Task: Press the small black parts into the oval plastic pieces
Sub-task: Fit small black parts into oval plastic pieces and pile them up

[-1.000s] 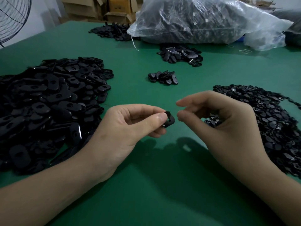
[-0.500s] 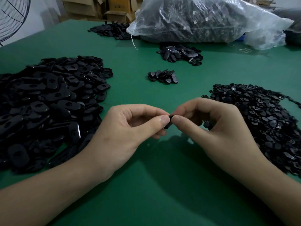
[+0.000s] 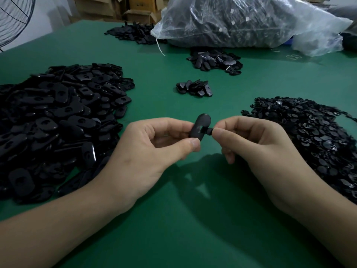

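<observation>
Though dim, green table [image 3: 170, 235] beneath oval pieces [image 3: 58, 122], boxes [image 3: 142, 15] beyond.

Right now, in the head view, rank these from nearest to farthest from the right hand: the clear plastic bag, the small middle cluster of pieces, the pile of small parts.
1. The pile of small parts, just to the right of the right hand.
2. The small middle cluster, ahead at mid-table.
3. The clear plastic bag, at the table's far end.
</observation>
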